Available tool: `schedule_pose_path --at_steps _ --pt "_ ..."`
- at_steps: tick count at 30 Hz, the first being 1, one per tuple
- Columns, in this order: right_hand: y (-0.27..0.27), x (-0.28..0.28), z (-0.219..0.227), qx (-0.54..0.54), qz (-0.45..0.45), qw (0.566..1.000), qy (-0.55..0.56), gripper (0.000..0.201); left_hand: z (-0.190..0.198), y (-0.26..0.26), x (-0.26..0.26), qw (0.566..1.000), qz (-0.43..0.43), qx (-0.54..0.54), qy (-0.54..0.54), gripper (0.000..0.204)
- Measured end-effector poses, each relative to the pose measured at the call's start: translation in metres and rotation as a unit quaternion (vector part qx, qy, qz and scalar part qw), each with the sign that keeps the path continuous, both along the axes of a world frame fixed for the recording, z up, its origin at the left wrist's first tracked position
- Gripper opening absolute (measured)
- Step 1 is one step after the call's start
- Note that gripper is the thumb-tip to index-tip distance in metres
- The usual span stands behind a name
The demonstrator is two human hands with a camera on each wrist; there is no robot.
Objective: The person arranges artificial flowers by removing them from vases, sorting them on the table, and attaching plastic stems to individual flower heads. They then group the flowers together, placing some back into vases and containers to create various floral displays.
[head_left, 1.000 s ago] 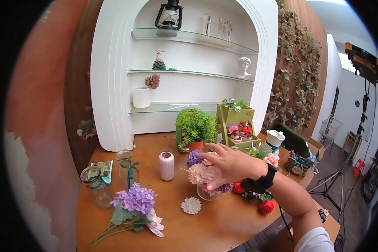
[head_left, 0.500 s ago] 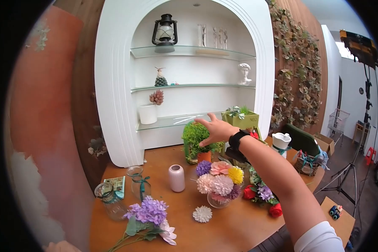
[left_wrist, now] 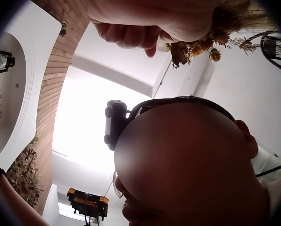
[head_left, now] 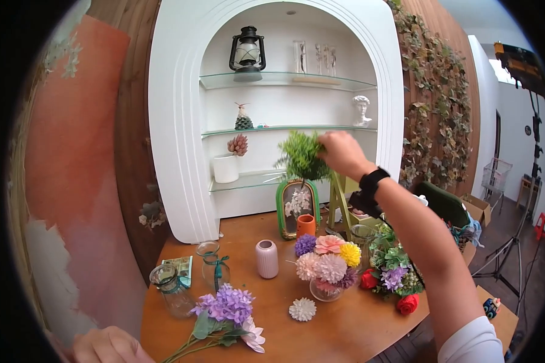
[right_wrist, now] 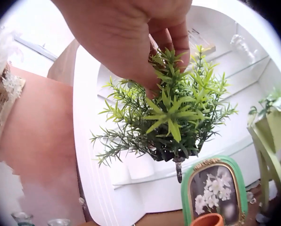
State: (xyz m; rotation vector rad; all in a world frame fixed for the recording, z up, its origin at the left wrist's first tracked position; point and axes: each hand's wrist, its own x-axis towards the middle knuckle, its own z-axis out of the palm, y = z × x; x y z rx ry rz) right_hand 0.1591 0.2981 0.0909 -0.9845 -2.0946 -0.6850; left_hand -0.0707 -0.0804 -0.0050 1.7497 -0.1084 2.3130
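My right hand (head_left: 344, 152) grips a bushy green artificial plant (head_left: 303, 156) by its top leaves and holds it up in front of the shelves. In the right wrist view, fingers and thumb pinch among the leaves, and the plant's short dark stem (right_wrist: 179, 170) hangs free underneath. Below it stands the small orange pot (head_left: 306, 225), in front of a green-framed flower picture (right_wrist: 215, 188). At the lower left edge of the head view is my left hand (head_left: 109, 346), its fingers loosely curled with nothing in them. It lies nearest the purple flower stem (head_left: 225, 304).
A glass bowl of mixed flowers (head_left: 330, 266), a pink ribbed vase (head_left: 266, 259) and a white flower head (head_left: 303, 309) stand mid-table. Glass vases (head_left: 171, 291) are at left. Red roses and greenery (head_left: 393, 263) lie at right, near a green stand (head_left: 340, 202).
My right hand moved from over the flower bowl to the green plant and lifted it out of the orange pot. My left hand came into view at lower left.
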Motion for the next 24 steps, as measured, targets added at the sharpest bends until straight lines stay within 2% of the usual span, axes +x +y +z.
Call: schedule_pose_path --at_steps 1,3,4,6,8,10,12,15,19,22,24 --pt "-0.006 0.007 0.010 0.031 0.022 0.999 0.020 0.024 0.001 0.001 0.001 1.000 0.000 0.001 0.003 0.021" --pt "-0.024 0.020 0.022 0.065 0.043 0.996 0.044 0.025 0.002 0.005 0.003 0.995 0.071 -0.037 0.065 0.022" --pt "-0.037 0.026 0.028 0.081 0.071 0.992 0.059 0.027 0.002 0.009 0.005 0.994 0.071 -0.035 0.068 0.022" --pt "-0.066 0.035 0.036 0.099 0.100 0.987 0.076 0.028 -0.002 0.017 0.010 0.983 0.128 -0.104 0.076 0.017" --pt "-0.096 0.041 0.029 0.055 0.164 0.977 0.122 0.025 -0.009 0.031 0.011 0.946 0.264 -0.174 0.079 0.015" --pt "-0.118 0.048 0.015 0.061 0.198 0.969 0.136 0.027 0.001 0.042 0.010 0.861 0.418 -0.165 0.239 0.007" --pt "-0.140 0.055 -0.002 0.054 0.235 0.960 0.143 0.026 0.001 0.054 0.024 0.836 0.456 -0.209 0.223 0.006" --pt "-0.164 0.066 -0.024 0.028 0.235 0.965 0.113 0.025 -0.002 0.053 0.028 0.809 0.460 -0.266 0.252 0.006" --pt "-0.162 0.074 -0.044 0.033 0.301 0.948 0.100 0.024 -0.017 0.044 0.025 0.786 0.460 -0.303 0.282 0.005" --pt "-0.159 0.067 -0.048 0.008 0.302 0.949 0.090 0.024 -0.033 0.033 0.028 0.764 0.468 -0.333 0.294 0.003" --pt "-0.155 0.055 -0.053 0.017 0.297 0.951 0.088 0.024 -0.045 0.023 0.035 0.732 0.490 -0.345 0.323 0.004"
